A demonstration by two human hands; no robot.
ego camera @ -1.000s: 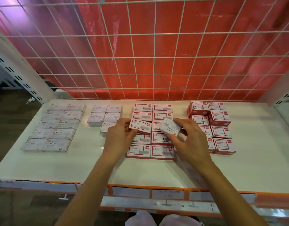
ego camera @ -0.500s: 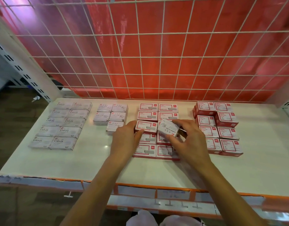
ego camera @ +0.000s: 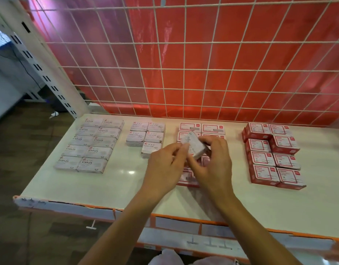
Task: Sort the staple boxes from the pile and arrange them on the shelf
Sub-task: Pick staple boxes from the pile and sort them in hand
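The right hand [ego camera: 212,167] is gripping a pale box [ego camera: 195,145], holding it tilted above the red-and-white boxes [ego camera: 212,129] on the shelf [ego camera: 126,184]. The left hand [ego camera: 165,167] is hovering at its left end, seemingly touching it through the blur.

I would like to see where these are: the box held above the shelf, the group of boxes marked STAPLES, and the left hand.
held box [ego camera: 195,145], head view, its pale upper face.
STAPLES boxes [ego camera: 102,142], head view, top of a middle box.
left hand [ego camera: 165,166], head view, back of the hand.
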